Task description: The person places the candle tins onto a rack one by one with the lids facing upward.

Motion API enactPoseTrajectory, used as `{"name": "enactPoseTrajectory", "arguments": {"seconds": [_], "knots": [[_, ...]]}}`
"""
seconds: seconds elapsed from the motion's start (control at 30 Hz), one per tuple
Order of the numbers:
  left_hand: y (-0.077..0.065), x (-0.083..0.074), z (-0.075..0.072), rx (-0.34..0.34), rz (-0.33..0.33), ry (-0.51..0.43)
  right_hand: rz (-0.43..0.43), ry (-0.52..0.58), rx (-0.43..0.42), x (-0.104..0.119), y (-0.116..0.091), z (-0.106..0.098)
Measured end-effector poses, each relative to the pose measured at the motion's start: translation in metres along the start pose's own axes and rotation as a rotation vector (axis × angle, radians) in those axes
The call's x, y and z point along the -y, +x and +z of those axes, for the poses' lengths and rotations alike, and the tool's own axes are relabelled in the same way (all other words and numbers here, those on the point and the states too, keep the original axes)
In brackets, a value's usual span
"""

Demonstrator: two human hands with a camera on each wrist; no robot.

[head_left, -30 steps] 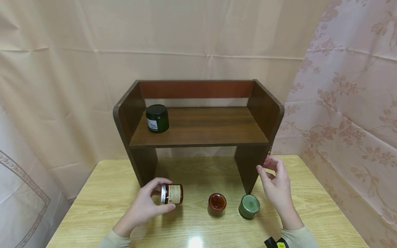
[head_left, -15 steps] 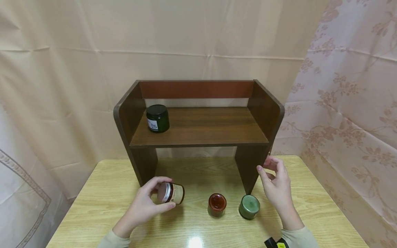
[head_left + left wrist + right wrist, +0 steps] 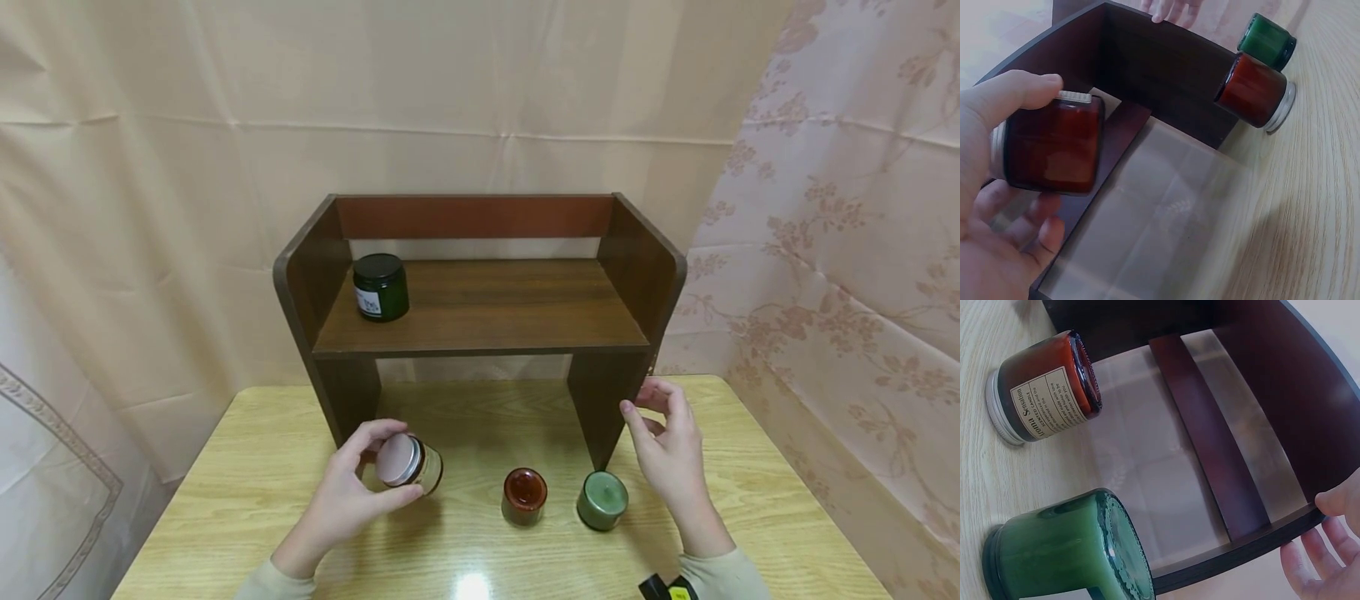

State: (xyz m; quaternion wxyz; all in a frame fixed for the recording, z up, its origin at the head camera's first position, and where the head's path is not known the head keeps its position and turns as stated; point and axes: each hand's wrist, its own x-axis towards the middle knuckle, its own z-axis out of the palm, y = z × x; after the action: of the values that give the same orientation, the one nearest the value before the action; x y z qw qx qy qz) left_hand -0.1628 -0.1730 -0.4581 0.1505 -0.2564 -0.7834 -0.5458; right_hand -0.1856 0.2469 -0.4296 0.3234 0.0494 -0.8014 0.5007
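My left hand (image 3: 341, 500) grips an amber scented candle jar (image 3: 405, 462) with a silver lid, raised over the table at the left. The jar leans with its lid turned up towards me; its amber side (image 3: 1054, 150) fills the left wrist view's left part. My right hand (image 3: 671, 450) pinches the right side panel of a dark wooden shelf (image 3: 480, 308) between thumb and fingers. Near that panel's foot, a green candle jar (image 3: 602, 502) stands upside down. Left of it is another amber candle jar (image 3: 525, 497), inverted on its silver lid.
On the shelf board's left end stands a dark green jar (image 3: 381, 287) with a black lid and white label. The shelf rests on a light wood table (image 3: 225, 500). Beige curtain (image 3: 480, 83) hangs behind, floral cloth (image 3: 847, 275) at the right.
My left hand has turned the amber candle jar from lying sideways to leaning, its lid swinging up and towards me. The right hand and the other jars have not moved.
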Motion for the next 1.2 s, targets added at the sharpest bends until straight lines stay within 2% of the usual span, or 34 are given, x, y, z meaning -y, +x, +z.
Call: {"name": "enactPoseTrajectory", "arguments": {"seconds": [0.2,0.3,0.7,0.87,1.2], "knots": [[0.001,-0.002,-0.001,-0.081,0.016,-0.065,-0.002,-0.007,0.001,0.0,0.0,-0.001],[0.002,-0.003,0.0,-0.1,0.031,-0.101,-0.002,-0.015,0.006,0.001,0.001,-0.002],[0.008,-0.014,-0.004,-0.084,0.046,-0.149,-0.022,0.016,-0.001,0.0,0.0,-0.002],[0.014,-0.02,-0.009,-0.056,0.051,-0.097,-0.03,0.014,-0.012,0.0,-0.001,0.0],[0.025,-0.043,-0.023,-0.005,0.093,0.077,-0.014,0.017,-0.006,0.002,-0.001,-0.001]]}}
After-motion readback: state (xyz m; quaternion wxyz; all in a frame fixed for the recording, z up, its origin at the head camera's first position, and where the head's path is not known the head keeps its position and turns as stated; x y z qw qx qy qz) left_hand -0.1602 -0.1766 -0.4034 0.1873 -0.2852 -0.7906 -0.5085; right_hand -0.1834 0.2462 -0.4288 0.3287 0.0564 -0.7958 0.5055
